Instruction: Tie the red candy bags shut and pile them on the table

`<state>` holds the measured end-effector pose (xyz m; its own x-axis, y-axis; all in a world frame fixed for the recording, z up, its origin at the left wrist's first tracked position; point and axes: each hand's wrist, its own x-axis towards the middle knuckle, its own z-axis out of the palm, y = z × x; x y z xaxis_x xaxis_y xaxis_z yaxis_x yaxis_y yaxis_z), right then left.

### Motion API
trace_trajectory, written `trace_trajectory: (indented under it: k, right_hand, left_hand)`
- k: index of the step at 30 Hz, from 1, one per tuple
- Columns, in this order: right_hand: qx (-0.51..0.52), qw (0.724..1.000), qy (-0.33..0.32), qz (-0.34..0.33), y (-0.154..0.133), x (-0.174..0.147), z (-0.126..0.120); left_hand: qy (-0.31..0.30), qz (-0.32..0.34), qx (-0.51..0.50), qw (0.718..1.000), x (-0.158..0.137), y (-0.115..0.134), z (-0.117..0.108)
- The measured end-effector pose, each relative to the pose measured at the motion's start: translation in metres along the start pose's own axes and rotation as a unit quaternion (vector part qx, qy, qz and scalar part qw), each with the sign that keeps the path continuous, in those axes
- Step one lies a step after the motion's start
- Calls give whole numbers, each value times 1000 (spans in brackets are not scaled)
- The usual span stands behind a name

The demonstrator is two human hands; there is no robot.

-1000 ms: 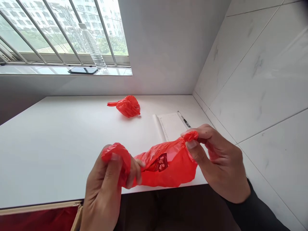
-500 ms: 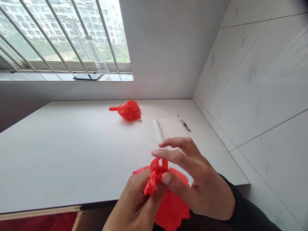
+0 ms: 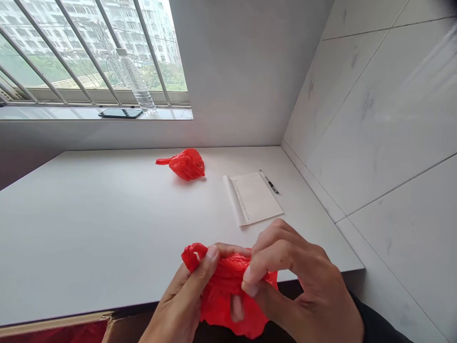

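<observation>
A thin red plastic bag (image 3: 228, 276) is held in front of me, over the near edge of the table. My left hand (image 3: 194, 288) grips its gathered upper part, thumb on top, with a small loop sticking out past the thumb. One fingertip shows through a gap lower in the bag. My right hand (image 3: 298, 276) pinches the bag's right side between thumb and index finger. Farther back on the table lies a second red plastic bag (image 3: 187, 164), bunched up, its twisted end pointing left.
On the white table (image 3: 107, 224) lie an open notepad (image 3: 257, 197) and a pen (image 3: 269, 182). A water bottle (image 3: 137, 83) and a phone (image 3: 120, 113) are on the windowsill. An open cardboard box (image 3: 107, 324) with red material sits below the near edge. A tiled wall (image 3: 385, 119) bounds the right.
The bag's knotted-looking top has been spread wider between my hands. My right fingers have come down from a loose spread into a pinch, uncovering the notepad. The view has shifted slightly.
</observation>
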<state>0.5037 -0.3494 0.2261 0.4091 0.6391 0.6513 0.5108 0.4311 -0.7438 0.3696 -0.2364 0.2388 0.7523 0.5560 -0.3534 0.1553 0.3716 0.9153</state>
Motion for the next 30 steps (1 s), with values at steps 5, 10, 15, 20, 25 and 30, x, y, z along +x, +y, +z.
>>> trace_trajectory:
  k: [5,10,15,20,25,30]
  right_hand:
    - [7,999,-22,-30,-2,-9,4]
    - [-43,992,-111,51,15,-10,0]
    - [-36,972,-225,57,38,-8,2]
    - [21,960,-225,166,42,-9,4]
    - [123,947,-217,204,39,-9,7]
    - [145,959,-185,158,42,-9,13]
  left_hand:
    - [-43,32,71,996,2,9,-4]
    - [-106,79,169,977,1,7,-11]
    - [-20,295,370,881,4,-6,-19]
    - [71,463,501,728,9,-20,-28]
    - [111,511,508,684,3,-30,-34]
    - [73,521,538,659,2,-24,-41]
